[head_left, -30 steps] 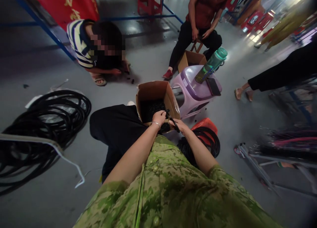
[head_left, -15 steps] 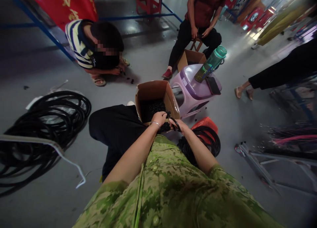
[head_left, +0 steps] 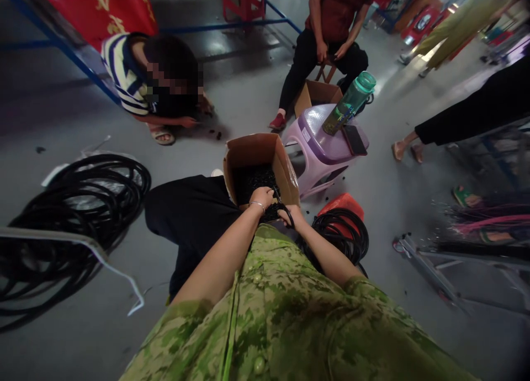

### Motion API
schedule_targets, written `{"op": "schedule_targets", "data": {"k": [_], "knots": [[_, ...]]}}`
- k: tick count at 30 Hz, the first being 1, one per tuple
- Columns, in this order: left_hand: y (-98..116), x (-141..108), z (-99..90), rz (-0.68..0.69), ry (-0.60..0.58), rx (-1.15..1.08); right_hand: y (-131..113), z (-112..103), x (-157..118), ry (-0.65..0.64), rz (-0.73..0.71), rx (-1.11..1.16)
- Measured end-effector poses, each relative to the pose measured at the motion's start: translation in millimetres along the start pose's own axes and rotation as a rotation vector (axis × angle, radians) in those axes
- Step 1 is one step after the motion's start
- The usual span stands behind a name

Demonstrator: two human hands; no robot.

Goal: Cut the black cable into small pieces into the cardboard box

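Note:
Over the near edge of an open cardboard box [head_left: 290,176], my two hands work close together. My left hand [head_left: 261,196], with a bracelet at the wrist, is closed, and its fingertips pinch a small black piece, whose kind is too small to make out. My right hand [head_left: 292,215] is wrapped round what look like black-handled scissors [head_left: 289,214]; the handle loop curves over the fingers and the front points toward my left fingertips. Many small black pieces [head_left: 252,179] lie in the box. Beside my right forearm rests a coil of black tubing [head_left: 351,232].
A purple stool [head_left: 304,141] holds a green bottle [head_left: 350,102] and a phone [head_left: 355,140]. Larger black coils [head_left: 95,193] and a bent white rod [head_left: 103,254] lie left. A red bag [head_left: 343,204] touches the right coil. Two people [head_left: 124,77] sit or crouch ahead; others stand right.
My right hand and the scissors have shifted slightly left and down, and the handle loop has turned steeper. My left hand stays nearly in place. The whole view has shifted a little.

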State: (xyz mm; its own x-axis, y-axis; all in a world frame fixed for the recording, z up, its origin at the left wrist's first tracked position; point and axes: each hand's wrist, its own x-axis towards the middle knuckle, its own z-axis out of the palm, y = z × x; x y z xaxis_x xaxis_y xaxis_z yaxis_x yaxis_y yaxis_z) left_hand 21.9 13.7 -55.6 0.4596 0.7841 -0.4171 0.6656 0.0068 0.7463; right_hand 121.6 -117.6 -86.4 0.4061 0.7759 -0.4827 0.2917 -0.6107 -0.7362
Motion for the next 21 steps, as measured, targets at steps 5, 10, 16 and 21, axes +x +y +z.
{"op": "schedule_targets", "data": {"k": [5,10,16,21], "knots": [[-0.6,0.1,4.8,-0.064,-0.028,-0.168,-2.4,1.4,-6.8,0.049,-0.034,-0.032],[5.4,-4.3,7.6,-0.158,-0.041,-0.233,-3.5,1.3,-8.5,0.069,-0.047,0.000],[4.4,-6.2,9.1,-0.180,0.003,-0.303,4.0,2.8,-3.5,0.054,0.011,0.052],[-4.8,-0.8,10.9,-0.039,-0.016,-0.206,-6.3,-6.3,-1.8,-0.044,0.132,0.208]]}}
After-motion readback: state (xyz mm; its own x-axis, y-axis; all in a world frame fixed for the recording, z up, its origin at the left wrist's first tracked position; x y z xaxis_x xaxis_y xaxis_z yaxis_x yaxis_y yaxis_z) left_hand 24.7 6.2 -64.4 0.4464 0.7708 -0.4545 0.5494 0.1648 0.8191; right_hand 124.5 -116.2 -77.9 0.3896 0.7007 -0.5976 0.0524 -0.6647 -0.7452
